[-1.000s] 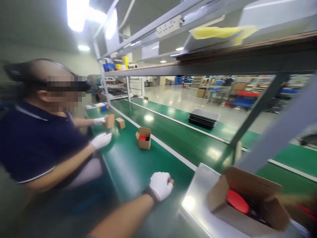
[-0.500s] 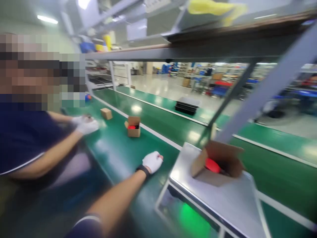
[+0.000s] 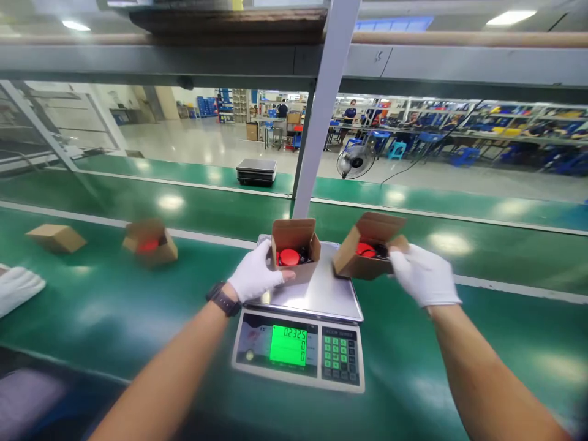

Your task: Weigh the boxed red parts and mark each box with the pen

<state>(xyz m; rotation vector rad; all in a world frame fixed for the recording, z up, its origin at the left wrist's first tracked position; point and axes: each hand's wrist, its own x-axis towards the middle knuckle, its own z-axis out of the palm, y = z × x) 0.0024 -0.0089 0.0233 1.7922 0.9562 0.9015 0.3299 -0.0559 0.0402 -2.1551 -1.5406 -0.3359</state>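
Observation:
My left hand (image 3: pixel 255 278), in a white glove, grips an open cardboard box (image 3: pixel 294 250) with a red part inside, resting on the steel pan of a scale (image 3: pixel 321 294). My right hand (image 3: pixel 423 274), also gloved, holds a second open box (image 3: pixel 367 252) with a red part, tilted and lifted just off the pan's right edge. The scale's green display (image 3: pixel 288 345) is lit.
On the green conveyor belt (image 3: pixel 114 294) to the left lie another open box with a red part (image 3: pixel 149 242) and a closed box (image 3: pixel 56 237). A co-worker's gloved hand (image 3: pixel 17 288) rests at the far left. A grey post (image 3: pixel 321 122) stands behind the scale.
My view swung right from the co-worker to the scale. My left hand took hold of a box now on the pan; my right hand lifted the earlier box off to the right.

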